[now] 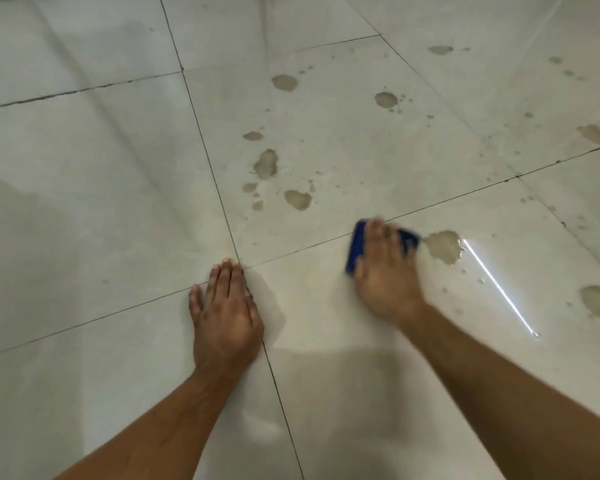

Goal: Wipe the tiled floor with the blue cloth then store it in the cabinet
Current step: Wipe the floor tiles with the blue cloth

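Right hand lies flat with straight fingers pressing the blue cloth onto the tiled floor, blurred. Just beside the cloth's right edge sits a muddy puddle; more brown splashes dot the tiles ahead and to the right. Left hand rests flat, fingers straight, over a grout crossing, holding nothing.

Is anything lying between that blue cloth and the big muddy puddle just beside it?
Nothing visible does. The folded blue cloth under the right hand sits just left of the brownish puddle, with only bare glossy tile between them.
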